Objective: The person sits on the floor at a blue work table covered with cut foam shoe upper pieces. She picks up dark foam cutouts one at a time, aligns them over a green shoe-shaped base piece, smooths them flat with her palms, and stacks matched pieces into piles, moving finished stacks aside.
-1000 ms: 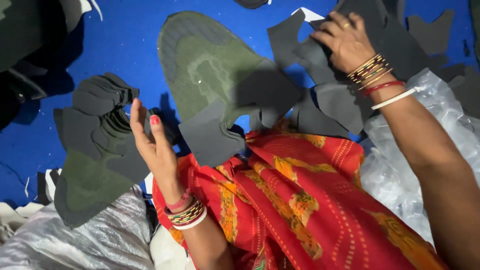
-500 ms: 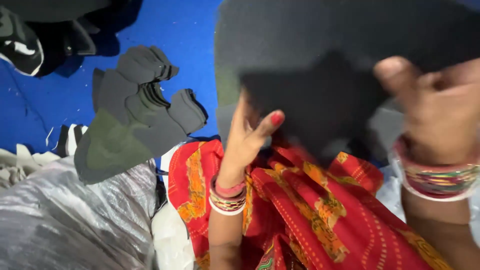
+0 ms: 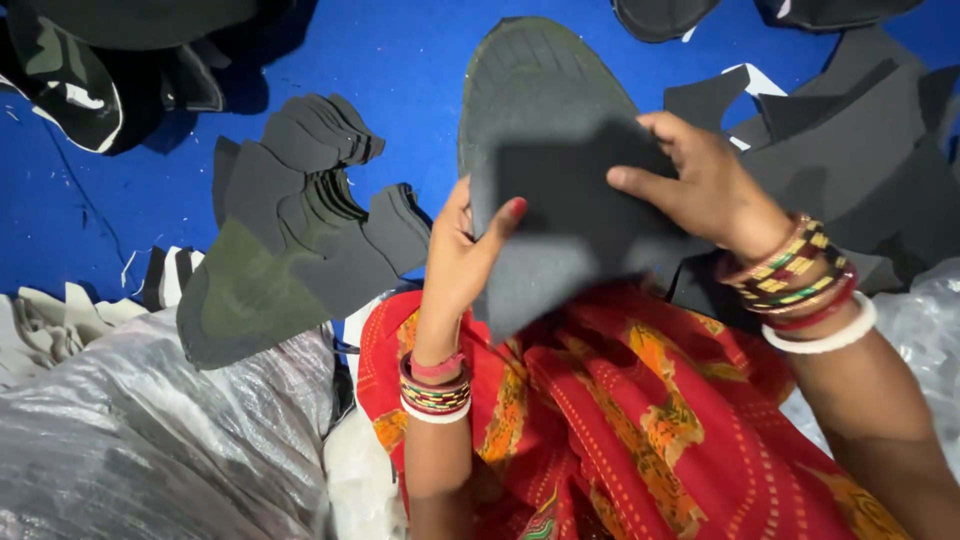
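A person seated on a blue floor covering (image 3: 420,70) holds one dark grey fabric cut piece (image 3: 570,190) up over a lap draped in red and orange patterned cloth (image 3: 620,420). The piece is flat and matte, rounded at its far end, where faint curved ribbing shows, and square-edged nearer the body. The left hand (image 3: 462,255) pinches its lower left edge, thumb with a red-painted nail laid on the front and the remaining fingers hidden behind; the right hand (image 3: 700,185) grips its right side, thumb pressed flat on the front and fingers curled over the edge. Each wrist carries a cluster of multicoloured bangles. Left of the held piece lies one fanned stack of similar dark cut pieces (image 3: 300,220), its bottom layer olive green; the number of layers cannot be counted. Right of the held piece, a loose heap of grey cut pieces (image 3: 860,150) overlaps on the floor. Two crumpled clear plastic sheets flank the lap, one large sheet (image 3: 130,440) below the stack and another (image 3: 925,320) at the right edge. A black shoe upper with white marks (image 3: 70,90) sits far left of the held piece.
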